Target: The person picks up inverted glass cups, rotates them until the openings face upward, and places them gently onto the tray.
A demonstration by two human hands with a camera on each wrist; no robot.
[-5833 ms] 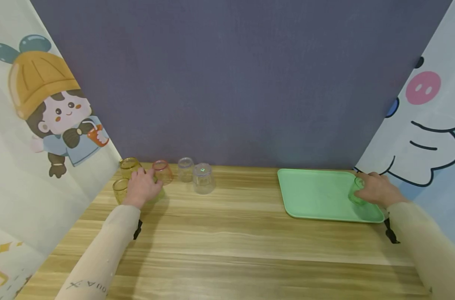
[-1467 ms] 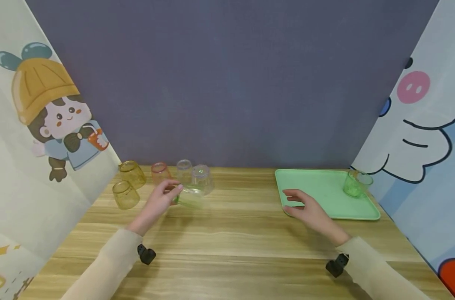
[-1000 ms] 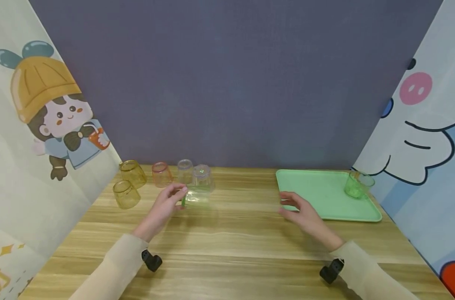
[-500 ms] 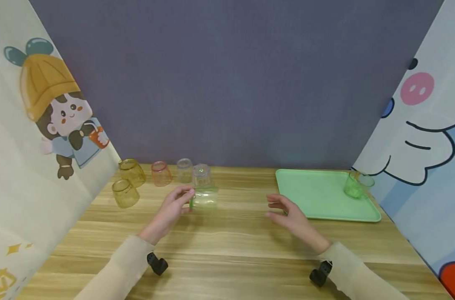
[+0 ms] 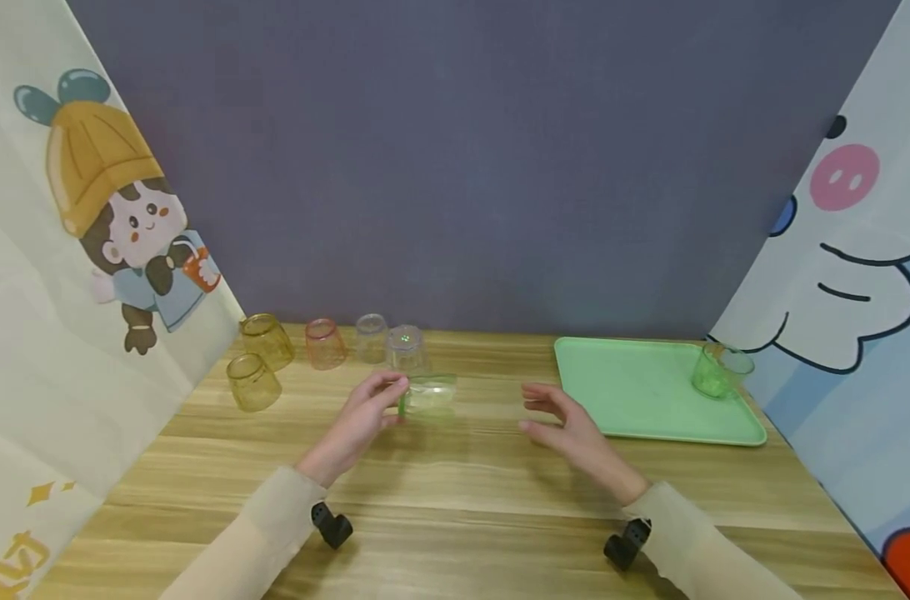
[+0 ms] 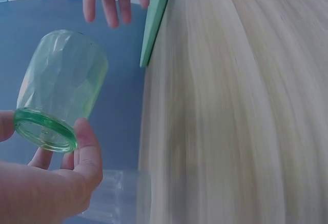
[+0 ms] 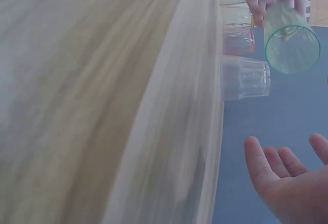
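Observation:
My left hand [image 5: 395,398] pinches the base of a pale green clear cup [image 5: 430,393] and holds it on its side just above the wooden table [image 5: 455,492], mouth pointing right. In the left wrist view the thumb [image 6: 87,149] and fingers clasp the cup's [image 6: 59,93] thick bottom rim. My right hand [image 5: 537,410] hovers open a short way to the cup's right, fingers spread toward it and not touching it. The right wrist view shows its bare palm [image 7: 287,188] below the green cup [image 7: 289,39].
A green tray [image 5: 635,392] lies at the right with a green cup [image 5: 713,372] in its far right corner. At the back left stand two yellow cups [image 5: 254,382], a red cup [image 5: 324,343] and two clear cups [image 5: 406,350]. Printed curtains flank both sides.
My left hand has carried the green cup rightward from the group of cups toward the table's middle. My right hand has come leftward from the tray toward the cup, staying open.

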